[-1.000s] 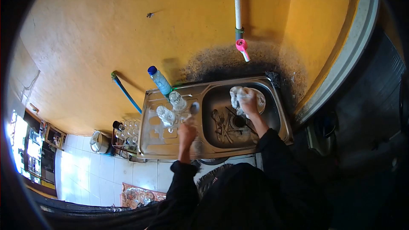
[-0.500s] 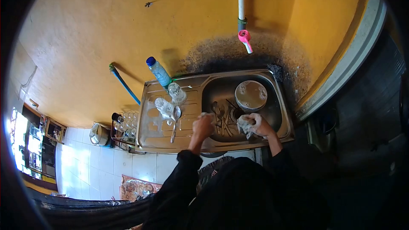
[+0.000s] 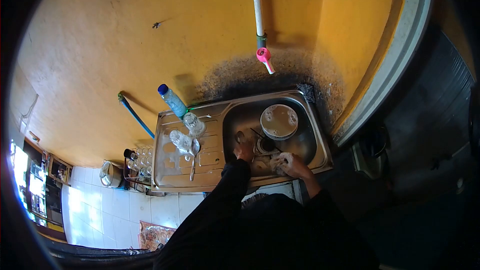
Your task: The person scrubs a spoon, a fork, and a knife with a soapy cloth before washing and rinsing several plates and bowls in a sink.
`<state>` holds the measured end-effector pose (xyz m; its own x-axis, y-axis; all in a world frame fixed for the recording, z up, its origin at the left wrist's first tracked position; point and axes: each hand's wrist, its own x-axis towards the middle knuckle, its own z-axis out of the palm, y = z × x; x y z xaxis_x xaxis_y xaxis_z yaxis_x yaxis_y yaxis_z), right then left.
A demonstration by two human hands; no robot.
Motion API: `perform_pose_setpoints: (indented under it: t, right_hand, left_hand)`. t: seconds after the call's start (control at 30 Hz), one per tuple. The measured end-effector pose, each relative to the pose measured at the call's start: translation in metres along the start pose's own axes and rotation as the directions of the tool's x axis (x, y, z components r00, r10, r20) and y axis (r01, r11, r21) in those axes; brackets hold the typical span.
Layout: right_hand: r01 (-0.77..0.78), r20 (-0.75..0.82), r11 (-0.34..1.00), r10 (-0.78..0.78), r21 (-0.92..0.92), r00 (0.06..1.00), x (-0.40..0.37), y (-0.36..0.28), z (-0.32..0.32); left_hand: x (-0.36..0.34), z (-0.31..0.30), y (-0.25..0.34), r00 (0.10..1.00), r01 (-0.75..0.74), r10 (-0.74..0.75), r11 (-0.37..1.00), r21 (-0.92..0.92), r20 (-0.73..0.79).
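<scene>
Inside the steel sink basin, my left hand reaches down among the cutlery, its fingers bunched. What they pinch is hidden. My right hand is closed around a soapy, whitish sponge near the basin's front edge, with suds on the fingers. Between and beyond the hands sits a small cup with a dark inside. Behind it stands a round container of cloudy, foamy water.
On the ribbed drainboard at left are two wet glasses, a spoon and a blue-capped bottle. A pink-handled tap hangs above the basin. A rack of glasses stands lower left.
My left hand has moved from the basin's left edge down into the cutlery. My right hand, still around the sponge, has come lower and nearer to it. The whole view has shifted slightly.
</scene>
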<state>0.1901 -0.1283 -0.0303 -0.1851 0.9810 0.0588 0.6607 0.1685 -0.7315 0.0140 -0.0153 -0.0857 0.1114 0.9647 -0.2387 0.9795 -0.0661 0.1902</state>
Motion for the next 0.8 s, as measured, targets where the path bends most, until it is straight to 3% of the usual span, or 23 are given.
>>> perform_pose_setpoints:
  t: [0.07, 0.1, 0.17, 0.2, 0.23, 0.27, 0.3, 0.33, 0.37, 0.43, 0.47, 0.5, 0.53, 0.57, 0.6, 0.63, 0.67, 0.73, 0.8]
  right_hand:
    - [-0.088, 0.013, 0.97, 0.088, 0.228, 0.996, 0.008, 0.002, 0.004]
    - [-0.084, 0.015, 0.97, 0.083, 0.228, 0.996, 0.012, 0.005, 0.006]
    - [-0.051, -0.117, 0.778, 0.158, 0.626, 0.98, 0.022, 0.013, 0.013]
    - [-0.026, -0.137, 0.672, 0.189, 0.74, 0.972, 0.029, 0.01, 0.011]
    - [-0.027, -0.134, 0.671, 0.187, 0.741, 0.973, 0.034, 0.007, 0.008]
    - [-0.092, -0.058, 0.414, 0.334, 0.905, 0.941, 0.041, 0.005, 0.005]
    - [-0.119, 0.056, 0.115, 0.447, 0.986, 0.893, 0.046, -0.009, -0.005]
    - [-0.085, 0.103, -0.063, 0.409, 0.994, 0.907, 0.048, -0.028, -0.018]
    - [-0.079, 0.099, -0.065, 0.407, 0.995, 0.908, 0.055, -0.026, -0.011]
    - [0.219, -0.329, 0.433, 0.197, 0.874, 0.924, 0.074, -0.019, 0.006]
    - [0.337, -0.425, 0.442, 0.115, 0.831, 0.898, 0.075, -0.042, 0.004]
    - [0.45, -0.515, 0.442, 0.032, 0.776, 0.856, 0.075, -0.066, 0.001]
    - [0.436, -0.473, 0.536, -0.076, 0.723, 0.878, 0.082, -0.062, 0.013]
    - [0.427, -0.413, 0.622, -0.177, 0.657, 0.893, 0.087, -0.056, 0.022]
    - [0.429, -0.415, 0.623, -0.178, 0.654, 0.892, 0.091, -0.057, 0.018]
    - [0.582, -0.47, 0.795, -0.453, 0.173, 0.758, 0.097, -0.061, 0.009]
    - [0.612, -0.356, 0.708, -0.706, -0.353, 0.612, 0.102, -0.064, 0.004]
    - [0.589, -0.382, 0.756, -0.653, -0.284, 0.654, 0.107, -0.063, 0.001]
    - [0.525, -0.433, 0.84, -0.527, -0.135, 0.731, 0.112, -0.064, 0.001]
  left_hand:
    - [-0.004, -0.01, -0.001, 0.999, 0.043, -0.043, 0.998, -0.045, -0.009]
    - [-0.002, -0.006, -0.004, 0.999, 0.037, -0.037, 0.999, 0.018, 0.018]
    - [0.006, 0.001, -0.014, 0.998, 0.034, -0.037, 0.996, 0.081, 0.045]
    - [0.01, -0.002, -0.019, 0.997, 0.007, -0.012, 0.997, 0.073, 0.074]
    - [0.011, -0.002, -0.025, 0.994, -0.02, 0.013, 0.998, 0.064, 0.106]
    - [0.009, -0.001, -0.032, 0.994, -0.017, 0.01, 0.998, 0.065, 0.105]
    - [-0.008, -0.023, -0.03, 0.998, 0.052, -0.045, 0.991, -0.127, 0.052]
    - [-0.016, -0.038, -0.031, 0.994, 0.104, -0.106, 0.942, -0.318, 0.009]
    - [0.001, -0.014, -0.048, 0.995, 0.1, -0.104, 0.944, -0.314, 0.005]
    - [0.049, 0.052, -0.086, 0.952, -0.297, 0.273, 0.935, -0.194, -0.139]
    - [0.033, 0.034, -0.074, 0.949, -0.305, 0.282, 0.934, -0.188, -0.14]
    - [-0.003, -0.002, -0.049, 0.965, -0.253, 0.166, 0.805, -0.537, -0.205]
    - [-0.027, -0.026, -0.033, 0.976, -0.199, 0.033, 0.548, -0.812, -0.217]
    - [-0.031, -0.029, -0.032, 0.976, -0.201, 0.037, 0.548, -0.812, -0.217]
    - [-0.034, -0.03, -0.031, 0.926, -0.342, 0.126, 0.68, -0.649, -0.356]
    - [-0.04, -0.035, -0.03, 0.854, -0.453, 0.233, 0.773, -0.445, -0.465]
    - [-0.045, -0.042, -0.03, 0.854, -0.452, 0.231, 0.772, -0.447, -0.466]
    - [-0.056, -0.063, -0.028, 0.792, -0.574, 0.413, 0.754, -0.318, -0.45]
    - [-0.058, -0.057, -0.034, 0.773, -0.588, 0.401, 0.743, -0.319, -0.491]
